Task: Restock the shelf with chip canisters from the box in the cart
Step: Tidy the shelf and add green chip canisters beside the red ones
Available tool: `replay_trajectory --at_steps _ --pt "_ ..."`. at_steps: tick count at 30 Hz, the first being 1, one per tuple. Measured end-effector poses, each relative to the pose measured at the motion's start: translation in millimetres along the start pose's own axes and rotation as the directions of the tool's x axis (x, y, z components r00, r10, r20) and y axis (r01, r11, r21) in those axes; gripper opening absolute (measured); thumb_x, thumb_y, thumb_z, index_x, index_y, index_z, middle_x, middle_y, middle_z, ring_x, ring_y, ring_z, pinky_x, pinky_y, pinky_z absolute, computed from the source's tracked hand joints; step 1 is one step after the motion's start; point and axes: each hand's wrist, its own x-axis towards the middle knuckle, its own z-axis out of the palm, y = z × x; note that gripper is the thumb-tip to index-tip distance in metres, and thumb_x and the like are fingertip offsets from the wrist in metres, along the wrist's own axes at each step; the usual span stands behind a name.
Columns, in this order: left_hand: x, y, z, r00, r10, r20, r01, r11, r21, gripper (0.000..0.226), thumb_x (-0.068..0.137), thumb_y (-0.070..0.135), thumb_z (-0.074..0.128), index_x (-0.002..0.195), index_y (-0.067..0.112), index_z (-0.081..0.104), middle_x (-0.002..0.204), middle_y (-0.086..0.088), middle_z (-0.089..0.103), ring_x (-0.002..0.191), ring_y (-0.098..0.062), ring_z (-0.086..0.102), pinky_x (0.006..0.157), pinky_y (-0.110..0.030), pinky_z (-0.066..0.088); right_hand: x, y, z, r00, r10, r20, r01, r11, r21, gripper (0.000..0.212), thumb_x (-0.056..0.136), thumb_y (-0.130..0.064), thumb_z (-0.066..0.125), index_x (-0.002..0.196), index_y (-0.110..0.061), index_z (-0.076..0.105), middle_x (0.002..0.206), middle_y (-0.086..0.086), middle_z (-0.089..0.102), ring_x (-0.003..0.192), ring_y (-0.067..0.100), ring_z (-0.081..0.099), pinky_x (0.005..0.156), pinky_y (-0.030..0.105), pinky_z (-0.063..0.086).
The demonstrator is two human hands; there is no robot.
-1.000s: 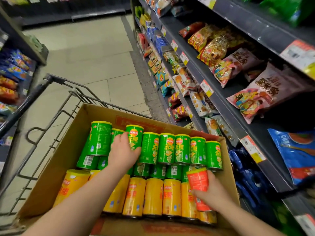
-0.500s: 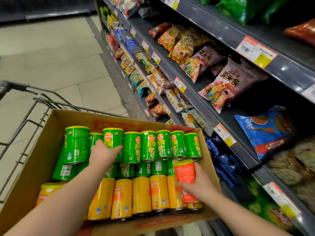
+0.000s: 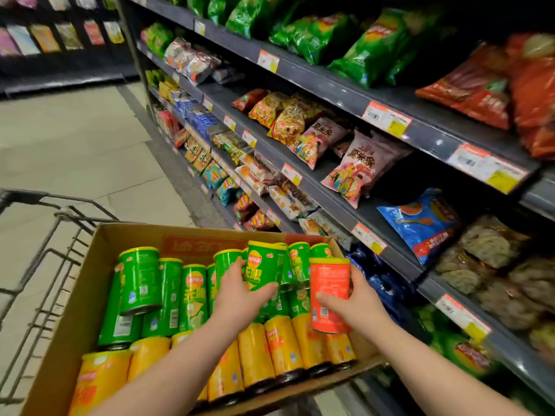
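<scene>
An open cardboard box [image 3: 78, 298] in a wire cart [image 3: 45, 244] holds several green chip canisters [image 3: 141, 280] at the back and several yellow canisters [image 3: 282, 346] in front. My left hand [image 3: 240, 298] grips one green canister [image 3: 264, 267], lifted above the others. My right hand [image 3: 354, 301] grips a red-orange canister [image 3: 329, 289] held upright over the box's right side. The shelf [image 3: 345, 205] of snack bags rises to the right.
Dark shelves with price tags [image 3: 386, 118] carry green chip bags [image 3: 372, 46], pink snack bags [image 3: 357, 166], a blue bag [image 3: 420, 223] and red bags [image 3: 480, 91]. The tiled aisle floor [image 3: 75, 145] stretches left, with another shelf [image 3: 60, 40] at the far end.
My left hand has closed on a green canister and lifted it out of the back row, toward the right. The right hand raised the red-orange canister slightly. My view tilted up toward the shelves.
</scene>
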Motion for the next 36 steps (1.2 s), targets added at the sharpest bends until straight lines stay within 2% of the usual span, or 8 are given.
replay_trajectory --at_steps 6,10,13,16,18,22,29,36 --pt "-20.6 38.0 25.8 0.984 0.144 0.101 -0.144 0.99 -0.003 0.093 0.065 0.047 0.078 0.142 0.017 0.033 0.127 -0.005 0.053 0.106 -0.024 0.059 0.093 -0.043 0.049 -43.7 -8.8 -40.2 0.987 -0.019 -0.162 0.035 0.994 0.102 0.061 0.074 -0.026 0.079 0.115 -0.036 0.035 0.104 -0.007 0.059 0.094 0.013 0.06 0.086 0.031 0.047" --pt "-35.8 63.7 40.2 0.963 0.228 0.141 -0.224 0.974 -0.046 0.095 0.057 0.057 0.075 0.137 0.021 0.037 0.121 -0.002 0.057 0.099 -0.025 0.063 0.089 -0.043 0.052 -62.7 -13.6 -63.7 0.971 -0.032 -0.237 0.067 0.988 0.143 0.06 0.074 -0.025 0.079 0.115 -0.038 0.036 0.106 -0.008 0.06 0.096 0.014 0.062 0.088 0.038 0.051" --pt "-48.6 84.2 49.2 0.948 0.284 0.146 -0.279 0.959 -0.054 0.088 0.066 0.048 0.076 0.139 0.018 0.037 0.126 -0.003 0.051 0.111 -0.023 0.056 0.096 -0.038 0.047 -74.5 -14.1 -81.3 0.956 -0.065 -0.286 0.117 0.979 0.168 0.059 0.076 -0.02 0.078 0.114 -0.037 0.036 0.102 -0.013 0.058 0.089 0.006 0.058 0.078 0.028 0.046" --pt "-60.5 104.8 59.0 0.931 0.325 0.165 -0.317 0.946 -0.074 0.083 0.067 0.048 0.075 0.136 0.021 0.038 0.12 0.0 0.053 0.105 -0.021 0.056 0.089 -0.036 0.049 -85.9 -16.2 -106.6 0.937 -0.088 -0.338 0.161 0.968 0.194 0.053 0.075 -0.015 0.078 0.103 -0.04 0.041 0.098 -0.018 0.058 0.087 -0.001 0.058 0.083 0.031 0.048" --pt "-69.0 119.6 68.5 0.921 0.353 0.168 -0.341 0.935 -0.097 0.079 0.062 0.052 0.075 0.129 0.029 0.04 0.116 0.003 0.055 0.097 -0.021 0.061 0.084 -0.035 0.051 -92.7 -17.4 -130.3 0.916 -0.104 -0.387 0.186 0.966 0.18 0.057 0.073 -0.016 0.08 0.114 -0.035 0.045 0.105 -0.01 0.063 0.092 0.005 0.061 0.088 0.034 0.05" --pt "-88.8 160.4 98.9 0.892 0.407 0.195 -0.38 0.911 -0.161 0.072 0.055 0.057 0.072 0.116 0.037 0.04 0.113 0.001 0.059 0.093 -0.02 0.063 0.085 -0.041 0.053 -109.1 -19.3 -195.9 0.843 -0.175 -0.509 0.269 0.956 0.118 0.066 0.072 -0.017 0.08 0.127 -0.023 0.046 0.109 -0.007 0.064 0.092 0.005 0.063 0.082 0.028 0.051" --pt "-126.3 239.0 155.9 0.836 0.498 0.231 -0.444 0.861 -0.25 0.082 0.05 0.065 0.065 0.122 0.039 0.036 0.116 0.002 0.059 0.094 -0.018 0.064 0.085 -0.042 0.053 -124.7 -9.2 -313.8 0.645 -0.24 -0.726 0.32 0.947 -0.028 0.072 0.073 -0.023 0.079 0.134 -0.019 0.04 0.116 -0.005 0.056 0.104 0.015 0.057 0.093 0.036 0.045" --pt "-152.7 279.9 188.1 0.825 0.543 0.158 -0.485 0.823 -0.297 0.067 0.066 0.048 0.073 0.122 0.035 0.039 0.113 0.003 0.06 0.089 -0.016 0.065 0.08 -0.042 0.056 -84.5 17.4 -384.8 0.586 -0.176 -0.791 0.265 0.964 -0.018 0.087 0.064 -0.027 0.085 0.133 -0.013 0.034 0.131 0.011 0.05 0.119 0.029 0.052 0.1 0.047 0.044"
